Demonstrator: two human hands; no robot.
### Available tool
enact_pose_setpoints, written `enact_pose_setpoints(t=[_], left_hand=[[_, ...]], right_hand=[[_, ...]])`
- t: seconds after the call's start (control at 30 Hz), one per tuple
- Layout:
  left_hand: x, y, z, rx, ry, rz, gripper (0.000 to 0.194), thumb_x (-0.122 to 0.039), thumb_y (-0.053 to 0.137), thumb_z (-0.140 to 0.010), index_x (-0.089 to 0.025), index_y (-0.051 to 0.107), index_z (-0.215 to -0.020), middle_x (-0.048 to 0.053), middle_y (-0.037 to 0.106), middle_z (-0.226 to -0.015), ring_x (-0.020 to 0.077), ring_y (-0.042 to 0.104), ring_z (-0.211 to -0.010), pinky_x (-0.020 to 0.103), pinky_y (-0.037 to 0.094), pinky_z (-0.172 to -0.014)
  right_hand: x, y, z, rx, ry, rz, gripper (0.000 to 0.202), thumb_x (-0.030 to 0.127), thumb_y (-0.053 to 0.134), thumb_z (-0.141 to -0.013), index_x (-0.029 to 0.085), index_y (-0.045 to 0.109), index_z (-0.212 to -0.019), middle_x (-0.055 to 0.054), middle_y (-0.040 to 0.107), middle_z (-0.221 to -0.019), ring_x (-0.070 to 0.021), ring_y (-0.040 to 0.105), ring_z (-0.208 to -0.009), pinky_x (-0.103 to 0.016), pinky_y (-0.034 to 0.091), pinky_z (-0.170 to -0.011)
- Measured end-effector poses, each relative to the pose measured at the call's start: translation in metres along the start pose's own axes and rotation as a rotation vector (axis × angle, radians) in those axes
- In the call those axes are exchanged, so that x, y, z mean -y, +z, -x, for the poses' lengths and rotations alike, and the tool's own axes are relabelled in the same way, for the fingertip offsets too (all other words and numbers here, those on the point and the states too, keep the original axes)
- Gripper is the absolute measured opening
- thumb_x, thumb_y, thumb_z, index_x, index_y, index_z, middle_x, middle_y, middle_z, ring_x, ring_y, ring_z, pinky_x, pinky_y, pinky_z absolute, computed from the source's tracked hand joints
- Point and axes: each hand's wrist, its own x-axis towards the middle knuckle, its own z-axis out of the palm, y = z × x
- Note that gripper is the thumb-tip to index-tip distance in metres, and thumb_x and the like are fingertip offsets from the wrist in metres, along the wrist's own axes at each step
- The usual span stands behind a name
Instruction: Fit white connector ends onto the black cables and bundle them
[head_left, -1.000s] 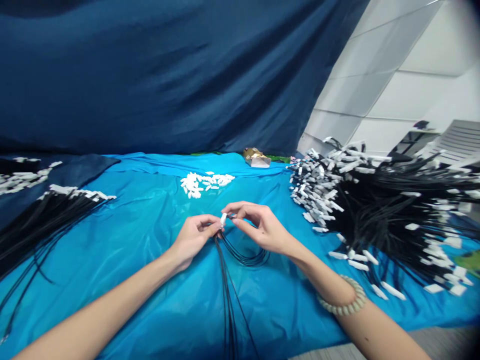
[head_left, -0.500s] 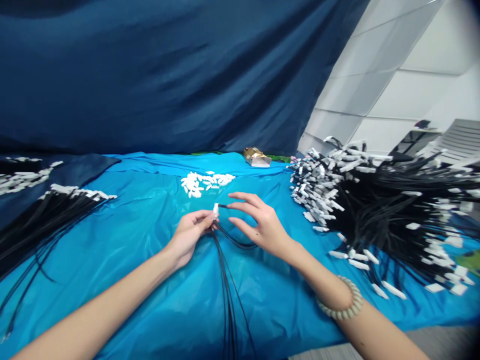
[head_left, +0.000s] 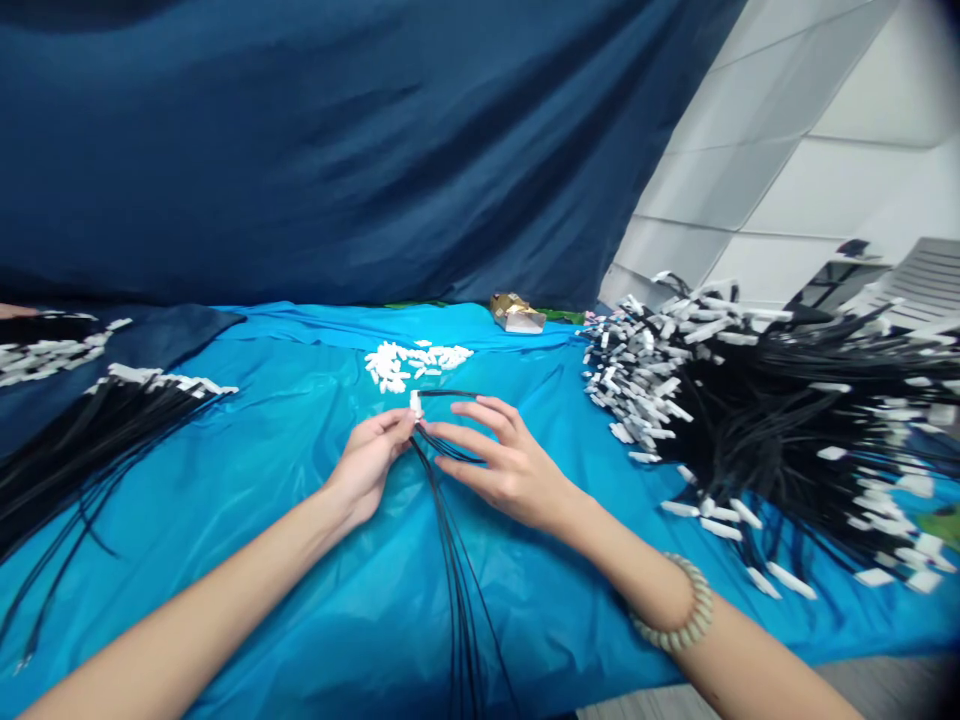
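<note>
My left hand (head_left: pixel 373 452) is closed in a pinch on a white plastic connector (head_left: pixel 416 402) with thin black wires. Most of these black wires (head_left: pixel 450 540) hang from the connector down toward me. A single wire runs right from the connector's top to the fingertips of my right hand (head_left: pixel 506 458). That hand's fingers are spread and close to the connector, and more wires curve behind them. Whether any fingertip presses on a wire is hard to see. A beaded bracelet (head_left: pixel 686 605) circles my right wrist.
White connectors (head_left: pixel 394 365) lie loose beyond my hands. On the right is a big heap of black cables (head_left: pixel 735 400) with white ends; another cable bundle (head_left: pixel 112 430) is at left. A small box (head_left: pixel 517 315) stands at the back. Another person's hand (head_left: pixel 16 311) shows at far left.
My left hand and the connector have shifted slightly left and up. The right fingers have moved left among the wires, and the top wire now spans farther. A person's hand has appeared at far left.
</note>
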Motion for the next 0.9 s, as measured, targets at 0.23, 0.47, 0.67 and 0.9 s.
enact_pose_setpoints(t=[0.23,0.47,0.67,0.9], left_hand=[[-0.005,0.005,0.006,0.045,-0.092,0.073,0.016,-0.024,0.068,-0.06,-0.012,0.062,-0.068,0.002,0.059,-0.069,0.0082,0.051,-0.064,0.018,0.038,-0.063],[-0.005,0.008,0.007,0.07,-0.174,0.141,0.007,-0.016,0.063,-0.064,-0.011,0.061,-0.068,0.002,0.058,-0.065,0.0077,0.05,-0.06,0.018,0.039,-0.06],[-0.003,0.008,0.007,0.106,-0.193,0.165,0.007,-0.017,0.064,-0.064,-0.012,0.061,-0.069,0.001,0.057,-0.066,0.0067,0.05,-0.061,0.017,0.039,-0.061],[0.0,0.007,0.006,0.101,-0.176,0.116,0.014,-0.023,0.066,-0.063,-0.013,0.062,-0.072,0.001,0.057,-0.068,0.0074,0.05,-0.064,0.019,0.039,-0.065]], right_hand=[[0.005,0.008,0.002,-0.078,-0.217,0.116,0.017,0.011,0.045,-0.082,0.013,0.059,-0.09,0.001,0.06,-0.097,-0.0095,0.046,-0.096,-0.034,0.034,-0.094],[0.008,0.007,0.002,-0.091,-0.172,0.024,0.017,0.01,0.041,-0.082,0.015,0.057,-0.087,0.0,0.062,-0.091,-0.0081,0.051,-0.088,-0.032,0.036,-0.09],[0.004,0.012,0.003,-0.118,-0.078,0.027,0.011,0.011,0.049,-0.079,0.016,0.057,-0.085,0.0,0.062,-0.092,-0.0127,0.051,-0.089,-0.035,0.038,-0.084],[0.01,0.008,-0.003,-0.235,0.428,-0.468,0.009,0.011,0.053,-0.076,0.016,0.056,-0.083,-0.003,0.06,-0.086,-0.014,0.052,-0.085,-0.033,0.042,-0.079]])
